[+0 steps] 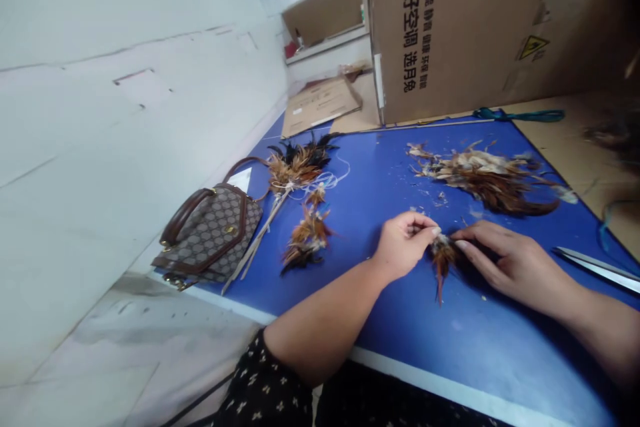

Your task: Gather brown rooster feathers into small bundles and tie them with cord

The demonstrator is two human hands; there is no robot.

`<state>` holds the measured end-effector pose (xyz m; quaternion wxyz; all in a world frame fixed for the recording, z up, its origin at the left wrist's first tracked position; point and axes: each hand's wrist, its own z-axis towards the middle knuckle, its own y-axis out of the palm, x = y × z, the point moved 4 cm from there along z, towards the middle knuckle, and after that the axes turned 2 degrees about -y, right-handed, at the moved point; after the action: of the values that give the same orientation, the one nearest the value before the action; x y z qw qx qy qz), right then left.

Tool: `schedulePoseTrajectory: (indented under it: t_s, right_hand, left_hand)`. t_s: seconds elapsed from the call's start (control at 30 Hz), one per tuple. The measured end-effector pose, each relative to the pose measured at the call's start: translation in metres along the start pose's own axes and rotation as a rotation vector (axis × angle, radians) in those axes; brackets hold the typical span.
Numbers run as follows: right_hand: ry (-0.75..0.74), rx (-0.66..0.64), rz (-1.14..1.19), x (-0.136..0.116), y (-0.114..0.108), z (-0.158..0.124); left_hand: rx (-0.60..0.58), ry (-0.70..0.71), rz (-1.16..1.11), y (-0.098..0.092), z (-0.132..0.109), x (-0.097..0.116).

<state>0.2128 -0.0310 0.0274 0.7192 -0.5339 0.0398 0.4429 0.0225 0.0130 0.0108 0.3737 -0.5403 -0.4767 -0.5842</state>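
In front of me, a small bunch of brown feathers [442, 257] hangs tips down over the blue table. My left hand [407, 243] pinches its pale top end between thumb and forefinger. Close on the right, my right hand [505, 263] has thumb and fingertips brought together at the side of the same bunch; exactly which feathers it grips is blurred. Beyond the hands lies a heap of loose brown and cream feathers [493, 180]. Left of my forearm is a curved string of orange-brown and black feathers [307, 237].
Scissors [597, 269] lie at the right. Feather-topped sticks [263, 233] rest against a patterned handbag [215, 230] at the left, with white thread [333, 180] nearby. A large cardboard box [465, 33] stands at the back, a green cord [520, 115] before it.
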Motion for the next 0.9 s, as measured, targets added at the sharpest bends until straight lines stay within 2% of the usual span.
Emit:
schedulePoseTrajectory:
  t_s: [0.2,0.33,0.47,0.7,0.9]
  right_hand:
    - [-0.009,-0.015,-0.049,0.007,0.002,-0.001]
    - [-0.027,-0.017,-0.041,0.01,0.002,-0.003]
    - [-0.033,-0.002,-0.021,0.014,0.002,-0.003]
    - [-0.023,-0.028,-0.008,0.012,0.005,-0.001]
    - [-0.002,-0.067,-0.036,0.003,0.005,-0.001]
  left_hand:
    - [0.28,0.109,-0.092,-0.032,0.016,0.027]
    - [0.503,0.237,-0.17,-0.066,0.027,0.048]
    - [0.635,0.221,-0.204,-0.099,0.033,0.061]
    - [0.783,0.15,0.002,-0.151,0.026,0.084]
    - [0.981,0.165,0.197,-0.217,0.009,0.111]
